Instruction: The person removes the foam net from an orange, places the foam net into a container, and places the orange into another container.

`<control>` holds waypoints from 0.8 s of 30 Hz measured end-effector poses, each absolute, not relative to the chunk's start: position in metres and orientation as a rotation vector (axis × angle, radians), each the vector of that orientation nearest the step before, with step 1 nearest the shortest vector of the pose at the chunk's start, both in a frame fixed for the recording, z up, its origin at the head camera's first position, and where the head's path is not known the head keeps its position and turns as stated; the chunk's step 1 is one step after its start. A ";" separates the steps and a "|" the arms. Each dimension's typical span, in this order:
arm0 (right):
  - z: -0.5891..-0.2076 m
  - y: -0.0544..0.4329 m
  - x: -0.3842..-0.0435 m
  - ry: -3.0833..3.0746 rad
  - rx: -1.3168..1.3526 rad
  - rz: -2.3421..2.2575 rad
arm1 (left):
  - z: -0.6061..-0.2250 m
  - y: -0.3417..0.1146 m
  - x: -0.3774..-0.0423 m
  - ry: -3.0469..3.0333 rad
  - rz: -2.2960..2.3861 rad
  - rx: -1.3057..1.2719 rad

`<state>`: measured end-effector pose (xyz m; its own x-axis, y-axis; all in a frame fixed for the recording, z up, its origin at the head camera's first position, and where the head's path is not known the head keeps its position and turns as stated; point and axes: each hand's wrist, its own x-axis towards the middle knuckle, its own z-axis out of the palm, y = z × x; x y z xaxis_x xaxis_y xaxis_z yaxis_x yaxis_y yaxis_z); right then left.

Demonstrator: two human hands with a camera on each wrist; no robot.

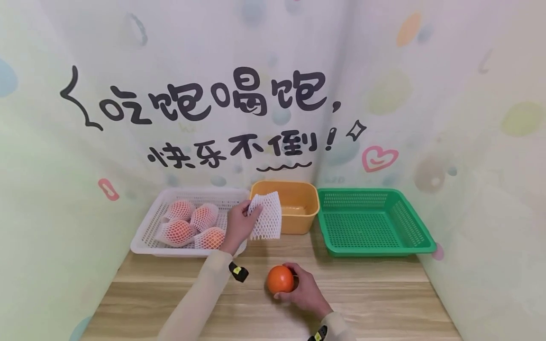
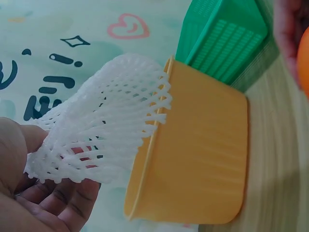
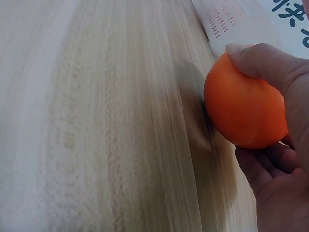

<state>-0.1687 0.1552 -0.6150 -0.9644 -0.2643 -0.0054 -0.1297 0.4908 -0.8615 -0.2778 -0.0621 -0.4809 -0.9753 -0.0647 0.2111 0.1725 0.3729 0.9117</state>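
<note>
My left hand [image 1: 241, 224] pinches a white foam fruit net [image 1: 268, 217] by one edge, in front of the yellow bin [image 1: 300, 223]. In the left wrist view the net [image 2: 104, 118] looks like an empty sleeve, its loose end overlapping the bin's rim. Lower down, my right hand [image 1: 304, 290] grips a bare orange round fruit [image 1: 280, 279] close over the wooden table [image 1: 375, 303]. Thumb and fingers curl round opposite sides of the fruit [image 3: 244, 104] in the right wrist view.
At the left stands a white basket [image 1: 142, 241] with several orange fruits [image 1: 179, 232] in white foam nets. To the right of the yellow bin is a green basket [image 1: 362, 232]. Behind them rises a wall covering [image 1: 273, 47] with black lettering.
</note>
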 end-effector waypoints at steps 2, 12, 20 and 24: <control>-0.616 0.155 -0.169 2.592 -0.337 -1.474 | -0.477 -0.064 -0.287 -2.445 -1.620 -0.095; -0.617 0.156 -0.168 2.600 -0.339 -1.484 | -0.461 -0.067 -0.329 -2.499 -1.490 -0.123; -0.617 0.156 -0.168 2.584 -0.342 -1.511 | -0.457 -0.064 -0.361 -2.587 -1.411 -0.070; -0.618 0.156 -0.169 2.584 -0.340 -1.510 | -0.454 -0.068 -0.374 -2.606 -1.393 -0.051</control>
<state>-0.1689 0.1564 -0.6185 -0.9662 -0.2577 0.0020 -0.1283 0.4743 -0.8710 -0.3744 -0.0679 -0.4539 -0.9822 -0.0568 0.1790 0.1173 0.5588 0.8210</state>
